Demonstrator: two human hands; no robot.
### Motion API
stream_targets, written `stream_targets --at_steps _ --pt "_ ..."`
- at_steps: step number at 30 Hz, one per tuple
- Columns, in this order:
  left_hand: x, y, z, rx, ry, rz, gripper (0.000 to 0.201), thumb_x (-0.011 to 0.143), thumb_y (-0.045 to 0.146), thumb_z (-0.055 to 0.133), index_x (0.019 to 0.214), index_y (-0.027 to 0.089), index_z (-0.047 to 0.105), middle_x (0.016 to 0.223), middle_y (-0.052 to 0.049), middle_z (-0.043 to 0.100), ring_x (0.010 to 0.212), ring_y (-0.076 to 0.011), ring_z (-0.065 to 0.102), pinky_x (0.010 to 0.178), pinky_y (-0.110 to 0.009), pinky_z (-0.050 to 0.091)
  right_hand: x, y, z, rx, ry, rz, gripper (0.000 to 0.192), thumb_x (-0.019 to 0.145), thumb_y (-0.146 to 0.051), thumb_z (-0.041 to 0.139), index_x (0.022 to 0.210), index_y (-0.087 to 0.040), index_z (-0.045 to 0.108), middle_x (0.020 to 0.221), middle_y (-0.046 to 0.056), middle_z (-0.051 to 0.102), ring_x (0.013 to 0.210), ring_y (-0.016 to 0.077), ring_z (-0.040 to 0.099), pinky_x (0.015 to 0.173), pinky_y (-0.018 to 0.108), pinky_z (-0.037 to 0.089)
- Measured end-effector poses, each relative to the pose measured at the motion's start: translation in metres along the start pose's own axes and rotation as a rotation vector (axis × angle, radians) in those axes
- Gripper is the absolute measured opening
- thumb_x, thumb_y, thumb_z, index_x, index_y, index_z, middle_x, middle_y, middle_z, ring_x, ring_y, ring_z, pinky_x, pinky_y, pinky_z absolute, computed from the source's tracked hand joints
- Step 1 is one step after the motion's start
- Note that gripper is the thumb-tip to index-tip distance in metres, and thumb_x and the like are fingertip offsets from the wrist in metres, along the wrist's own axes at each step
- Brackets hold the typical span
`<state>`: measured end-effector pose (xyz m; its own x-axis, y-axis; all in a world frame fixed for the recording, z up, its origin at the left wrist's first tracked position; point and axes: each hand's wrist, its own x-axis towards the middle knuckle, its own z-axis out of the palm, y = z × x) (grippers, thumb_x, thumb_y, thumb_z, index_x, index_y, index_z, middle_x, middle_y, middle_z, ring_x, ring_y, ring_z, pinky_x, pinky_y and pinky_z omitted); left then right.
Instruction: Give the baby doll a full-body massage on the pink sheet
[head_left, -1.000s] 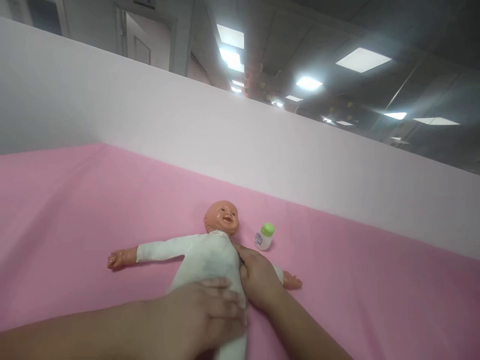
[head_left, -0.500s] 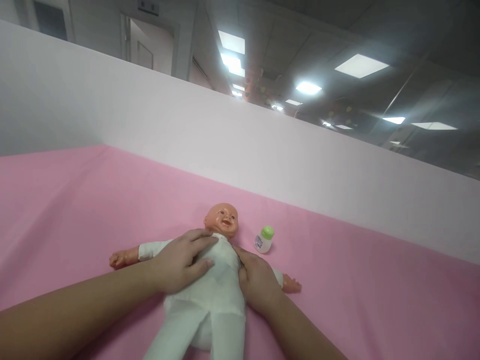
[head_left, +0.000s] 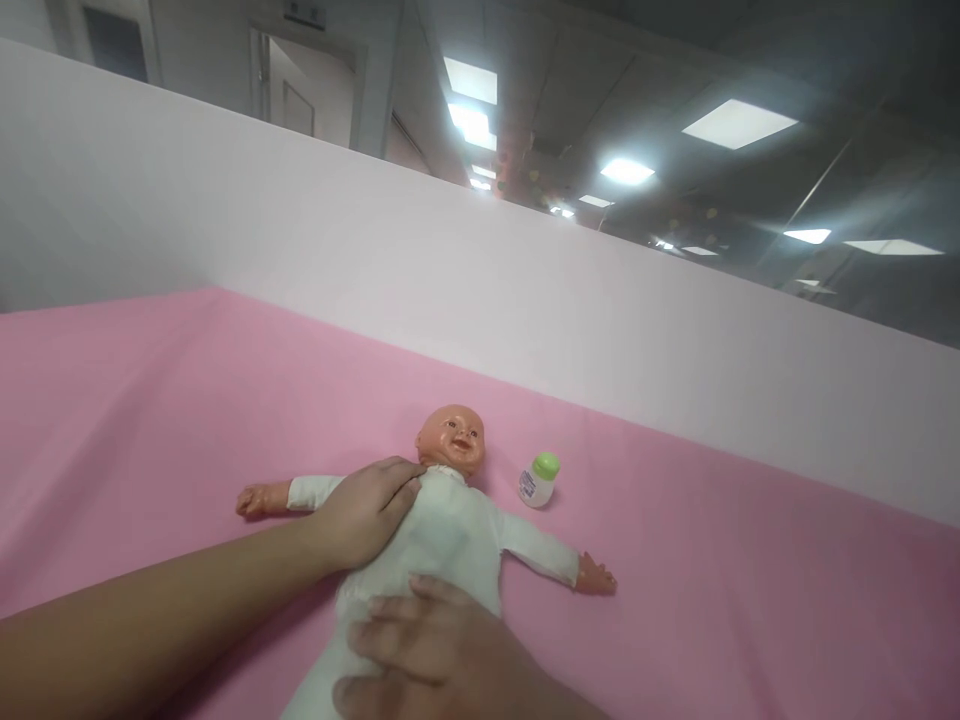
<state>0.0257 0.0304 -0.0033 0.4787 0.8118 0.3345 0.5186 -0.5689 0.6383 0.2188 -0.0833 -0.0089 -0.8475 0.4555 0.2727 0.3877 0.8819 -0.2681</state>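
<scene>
A baby doll (head_left: 457, 530) with a white cloth body and plastic head lies on its back on a pink sheet (head_left: 697, 580), arms spread out. My left hand (head_left: 375, 510) rests on the doll's chest and shoulder at the left, fingers stretched out towards its neck. Across the doll's lower belly lies my right hand (head_left: 435, 650), its fingers spread and pointing left; it hides the hip area. Neither hand is closed round anything. A small clear bottle (head_left: 537, 484) with a green cap stands beside the doll's head at the right, apart from both hands.
A white wall panel (head_left: 480, 280) rises along the back edge of the pink sheet. Behind it are a door (head_left: 311, 95) at the left and bright ceiling lights (head_left: 739, 124).
My right hand has moved from the doll's right-hand side down and left onto its lower belly. My left hand stays on the chest, its thumb drawn in. The view has shifted slightly.
</scene>
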Motion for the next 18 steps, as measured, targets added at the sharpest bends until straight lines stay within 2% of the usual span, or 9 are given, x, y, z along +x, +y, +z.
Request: stream_targets --at_steps 3,6,8,12,16,18 --pt "0.000 -0.002 0.001 -0.007 -0.005 -0.006 0.045 0.105 0.041 0.036 0.130 0.021 0.067 0.130 -0.009 0.070 0.119 -0.0268 0.065 0.105 -0.042 0.049 0.002 -0.001 -0.007 0.009 -0.025 0.098 0.050 0.105 -0.041 0.047 0.154 -0.037 0.039 0.157 0.001 0.047 0.149 0.0254 0.037 0.127 0.050 0.011" --pt "0.001 -0.003 0.001 -0.038 -0.014 0.004 0.045 0.105 0.041 0.035 0.128 0.021 0.069 0.127 -0.009 0.072 0.115 -0.0262 0.067 0.103 -0.041 0.051 0.001 -0.001 -0.027 0.033 -0.040 0.223 0.067 0.097 -0.058 0.058 0.156 -0.032 0.039 0.161 0.005 0.040 0.153 0.0319 0.028 0.126 0.057 0.006" --pt "0.000 -0.002 0.001 -0.059 -0.009 0.018 0.045 0.105 0.042 0.035 0.127 0.021 0.070 0.125 -0.009 0.073 0.113 -0.0259 0.068 0.102 -0.040 0.052 0.001 0.000 -0.039 0.051 -0.048 0.314 0.074 0.093 -0.063 0.061 0.156 -0.030 0.039 0.164 0.006 0.035 0.154 0.0330 0.023 0.126 0.058 0.007" --pt "0.000 0.000 0.001 -0.046 0.001 0.025 0.044 0.104 0.041 0.039 0.127 0.022 0.070 0.128 -0.009 0.072 0.117 -0.0263 0.067 0.105 -0.041 0.051 -0.002 0.009 -0.047 0.046 -0.043 0.414 0.073 0.098 -0.058 0.055 0.160 -0.027 0.031 0.167 0.006 0.026 0.156 0.0284 0.020 0.128 0.053 0.010" --pt "0.000 0.001 0.001 -0.033 0.002 0.027 0.043 0.103 0.041 0.041 0.129 0.022 0.070 0.131 -0.009 0.071 0.120 -0.0270 0.066 0.107 -0.042 0.049 -0.008 0.024 -0.042 0.013 0.013 0.452 0.067 0.102 -0.053 0.049 0.161 -0.026 0.029 0.165 0.006 0.033 0.155 0.0273 0.021 0.128 0.054 0.013" --pt "0.000 0.001 0.001 -0.038 -0.001 0.033 0.044 0.103 0.041 0.040 0.130 0.022 0.069 0.131 -0.009 0.071 0.120 -0.0268 0.066 0.107 -0.042 0.049 -0.012 0.032 -0.039 0.018 0.046 0.485 0.068 0.102 -0.053 0.048 0.161 -0.025 0.027 0.166 0.006 0.030 0.156 0.0283 0.018 0.127 0.055 0.016"
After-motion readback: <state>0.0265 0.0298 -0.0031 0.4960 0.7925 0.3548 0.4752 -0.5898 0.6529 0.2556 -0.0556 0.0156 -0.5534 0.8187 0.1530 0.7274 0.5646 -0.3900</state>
